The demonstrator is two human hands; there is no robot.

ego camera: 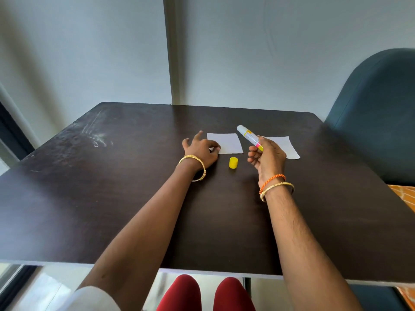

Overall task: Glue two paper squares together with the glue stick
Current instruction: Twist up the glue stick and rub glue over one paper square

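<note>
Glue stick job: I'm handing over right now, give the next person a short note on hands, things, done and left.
Right hand grips the uncapped glue stick, raised above the table.
Left hand rests fingertips on the left paper square's near corner.
Right paper square lies flat beside it, apart, partly behind the right hand.
Yellow cap stands on the table between the hands.
Done: cap off.
Left: spread glue, press squares together, recap.

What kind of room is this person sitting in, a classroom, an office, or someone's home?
Probably a home or a small office rather than a classroom, though I can't be sure. A dark wooden table stands against a plain pale wall, with a padded teal chair beside it and a patch of orange patterned fabric at the right edge.
</note>
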